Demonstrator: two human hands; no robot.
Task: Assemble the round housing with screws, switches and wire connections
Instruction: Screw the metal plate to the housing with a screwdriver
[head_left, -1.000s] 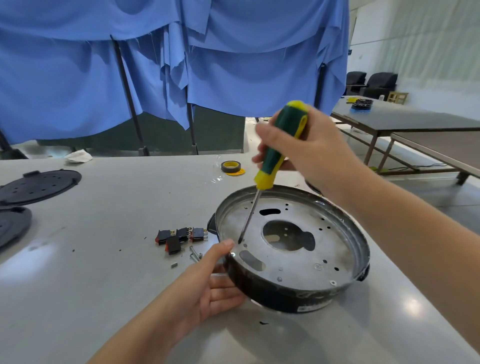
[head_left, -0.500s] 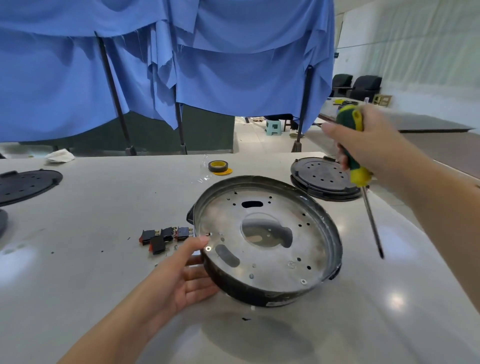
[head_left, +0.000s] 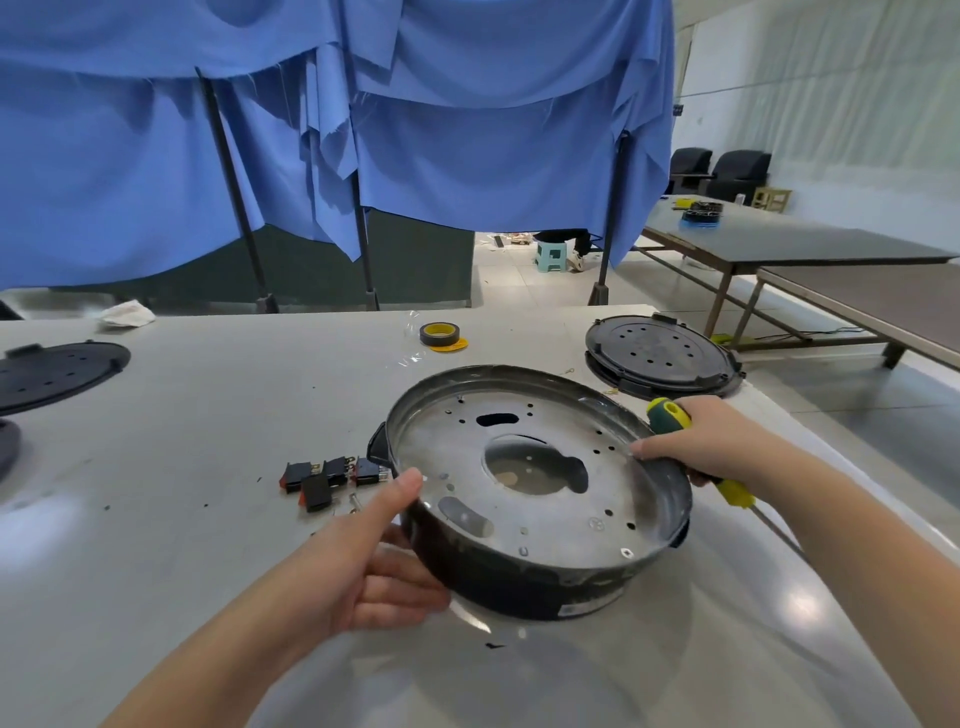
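1. Head view: round housing (head_left: 535, 493) sits at table centre, tilted – left hand (head_left: 363, 566) grips its rim at 8 o'clock.
2. Right hand (head_left: 722, 447) at 3 o'clock touches the rim, fingers wrapped round the screwdriver (head_left: 675, 415).
3. Progress, judged: early – switches (head_left: 332, 475) lie loose at 9 o'clock; no wiring fitted.

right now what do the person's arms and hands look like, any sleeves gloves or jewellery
Both arms are bare as far as the frame shows: no sleeves come into view on either forearm. The left hand and right hand wear no gloves, and no rings, watch or wristband are visible. Fingernails look short and unpainted. Nothing is marked or taped on either arm.
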